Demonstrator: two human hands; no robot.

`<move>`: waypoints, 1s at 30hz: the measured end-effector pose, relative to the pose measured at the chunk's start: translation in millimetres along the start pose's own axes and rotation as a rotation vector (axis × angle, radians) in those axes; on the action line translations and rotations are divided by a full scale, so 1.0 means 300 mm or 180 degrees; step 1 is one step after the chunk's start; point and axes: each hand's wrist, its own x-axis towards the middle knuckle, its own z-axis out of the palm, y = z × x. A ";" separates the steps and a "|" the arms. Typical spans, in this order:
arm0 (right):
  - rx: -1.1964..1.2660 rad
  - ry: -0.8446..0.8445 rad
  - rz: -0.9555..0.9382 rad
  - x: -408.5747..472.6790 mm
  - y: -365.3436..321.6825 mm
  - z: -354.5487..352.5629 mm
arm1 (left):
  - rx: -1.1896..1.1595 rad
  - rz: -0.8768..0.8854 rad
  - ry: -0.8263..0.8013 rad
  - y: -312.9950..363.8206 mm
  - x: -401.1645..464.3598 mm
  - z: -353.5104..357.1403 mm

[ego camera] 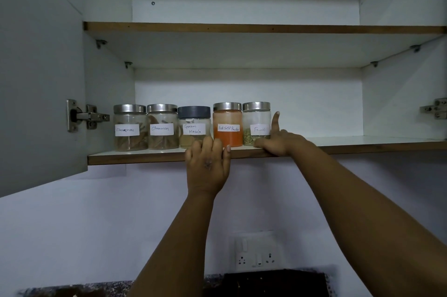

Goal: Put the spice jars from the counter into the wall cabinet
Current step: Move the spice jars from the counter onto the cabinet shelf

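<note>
the wall cabinet [242, 84] stands open, its grey door [41, 74] swung out to the left, and five labelled spice jars sit in a row on the lower shelf [135, 157], close to its front edge. from left to right: a first cinnamon jar [130, 127], a second cinnamon jar [162, 126] just beside it, a garam masala jar [194, 125] with a dark lid, a red chilli powder jar [227, 124] holding orange powder, and a fennel jar [256, 123]. all five stand upright and nearly touch their neighbours. the upper shelf [242, 28] runs across above them

the left hand [207, 166] reaches up to the shelf edge, back of the hand toward the camera, its fingers loosely curled over the front of the shelf between the garam masala and red chilli powder jars; it grips no jar. the right hand [278, 139] rests on the shelf beside the fennel jar, its forefinger raised straight along the jar's right side and its thumb lying at the jar's base; whether they press the glass i cannot tell

below, a switch and socket plate [256, 252] is fixed to the pale wall, and a strip of speckled counter [72, 290] with a dark object [273, 283] on it shows at the bottom
</note>
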 end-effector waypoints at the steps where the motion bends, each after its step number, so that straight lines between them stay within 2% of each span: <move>1: -0.0209 0.0121 0.0047 -0.014 0.006 0.004 | -0.0022 -0.0008 -0.0016 0.001 -0.001 -0.003; 4: -0.0574 0.0368 0.0034 -0.062 0.032 0.006 | -0.0111 -0.0027 -0.0067 0.002 -0.003 -0.013; 11: -0.0890 0.0794 -0.0083 -0.217 0.089 0.045 | -0.0377 0.0182 -0.0284 -0.014 -0.038 -0.070; 17: -0.0412 0.1243 -0.0392 -0.409 0.167 0.231 | -0.0587 0.0461 -0.0729 -0.069 -0.166 -0.141; 20: -0.0210 0.0958 -0.0017 -0.542 0.223 0.416 | -0.0679 0.0132 -0.0968 -0.048 -0.309 -0.195; 23: -0.0095 0.0524 0.0486 -0.728 0.270 0.657 | -0.0897 -0.0310 -0.1441 0.014 -0.535 -0.257; 26: -0.0318 0.0212 0.0647 -0.916 0.310 0.884 | -0.1068 -0.0455 -0.2136 0.054 -0.812 -0.336; 30: -0.0479 -0.0051 0.0774 -1.120 0.386 1.057 | -0.1029 -0.0577 -0.2789 0.037 -1.182 -0.485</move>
